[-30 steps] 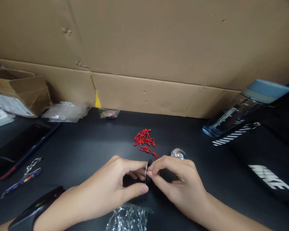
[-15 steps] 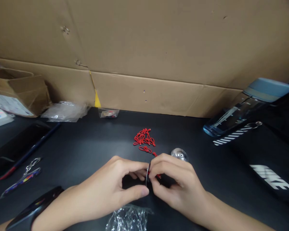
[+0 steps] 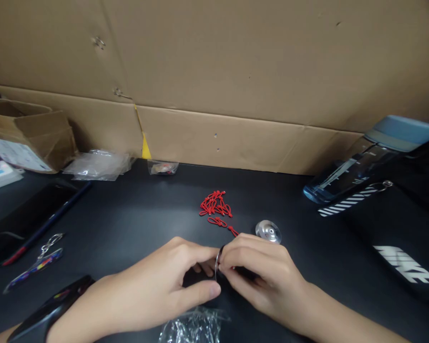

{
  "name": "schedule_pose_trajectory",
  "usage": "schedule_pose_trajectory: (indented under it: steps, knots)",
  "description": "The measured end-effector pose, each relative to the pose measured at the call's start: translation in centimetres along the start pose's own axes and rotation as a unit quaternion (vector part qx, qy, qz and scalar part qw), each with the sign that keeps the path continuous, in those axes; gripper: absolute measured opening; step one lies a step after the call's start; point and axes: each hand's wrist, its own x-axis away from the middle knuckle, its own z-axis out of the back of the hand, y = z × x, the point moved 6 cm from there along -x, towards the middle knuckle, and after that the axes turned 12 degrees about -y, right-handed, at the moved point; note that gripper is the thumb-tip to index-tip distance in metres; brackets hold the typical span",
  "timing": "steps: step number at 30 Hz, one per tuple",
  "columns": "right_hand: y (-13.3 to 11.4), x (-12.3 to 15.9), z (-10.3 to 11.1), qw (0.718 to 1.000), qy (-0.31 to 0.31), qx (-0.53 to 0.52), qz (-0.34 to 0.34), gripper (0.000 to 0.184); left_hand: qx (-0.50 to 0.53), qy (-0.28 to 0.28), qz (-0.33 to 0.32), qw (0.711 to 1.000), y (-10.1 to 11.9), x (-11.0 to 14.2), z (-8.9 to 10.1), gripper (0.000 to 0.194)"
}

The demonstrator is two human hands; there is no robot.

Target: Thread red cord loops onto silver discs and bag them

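Observation:
My left hand (image 3: 164,286) and my right hand (image 3: 260,276) meet at the near middle of the black table (image 3: 128,214). Between their fingertips they pinch a small dark disc with a shiny rim (image 3: 218,264), held on edge. My right fingers also press a red cord loop (image 3: 232,232) against it, and the cord's end trails away from them. A pile of red cord loops (image 3: 214,207) lies just beyond the hands. A round silver piece (image 3: 268,231) rests on the table right of the pile.
Crumpled clear plastic (image 3: 191,326) lies under my wrists. At left are a phone (image 3: 25,216), a pen, a colourful keychain (image 3: 35,262) and plastic bags (image 3: 96,164). A blue-capped bottle (image 3: 364,162) and a black bag (image 3: 403,238) lie at right. Cardboard (image 3: 214,71) walls off the back.
Both hands have sunk a little lower and closed tighter around the disc. My right fingers have curled further over the red cord.

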Motion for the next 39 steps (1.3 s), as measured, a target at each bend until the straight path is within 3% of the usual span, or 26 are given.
schedule_pose_trajectory:
  steps: [5,16,24,28,39]
  knots:
    - [-0.2,0.1,-0.3,0.999,-0.052,-0.006,0.013,0.016,-0.046,-0.004,0.012,0.999,-0.4,0.4,-0.2,0.013]
    - [-0.2,0.0,-0.5,0.996,-0.087,-0.004,0.005,0.013,-0.048,-0.008,-0.009,0.999,-1.0,0.7,-0.5,0.021]
    - [1.1,0.2,-0.2,0.998,-0.025,-0.026,-0.045,0.010,0.052,-0.036,0.035,0.997,-1.3,-0.2,-0.2,0.016]
    - [1.3,0.2,-0.2,0.998,-0.008,-0.035,-0.052,0.012,0.126,-0.043,0.031,0.991,-1.5,-0.6,-0.3,0.019]
    - [0.7,0.0,0.4,0.999,0.032,0.001,-0.042,0.011,0.208,-0.034,-0.015,0.977,-1.6,-0.9,-0.6,0.015]
